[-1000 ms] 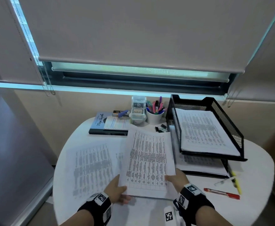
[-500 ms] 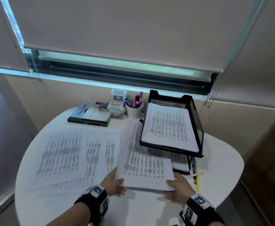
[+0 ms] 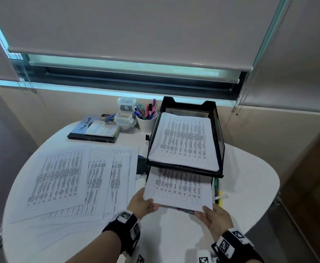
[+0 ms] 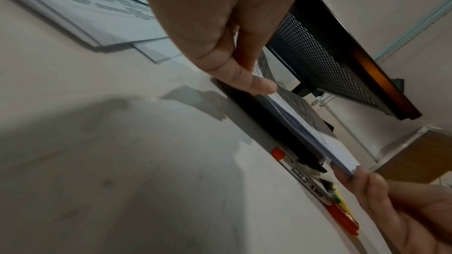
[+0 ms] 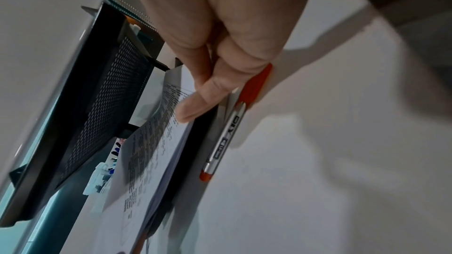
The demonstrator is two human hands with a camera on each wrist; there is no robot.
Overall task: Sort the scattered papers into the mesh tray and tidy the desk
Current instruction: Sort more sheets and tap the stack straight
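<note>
Papers (image 3: 178,188) are going into the tray's (image 3: 218,141) lower tier, both the left hand (image 3: 141,203) and right hand (image 3: 215,218) pinching the stack's near corners, while loose sheets (image 3: 75,179) and pens (image 3: 218,194) are lying on the desk (image 3: 250,186) waiting, so roughly halfway.

Office or study corner, white round tabletop (image 3: 246,179) under roller-blind window (image 3: 128,29), stacked black mesh paper tray (image 3: 217,133), pen cup (image 3: 146,121), printed sheets (image 3: 60,173), notebooks (image 3: 96,130)
</note>
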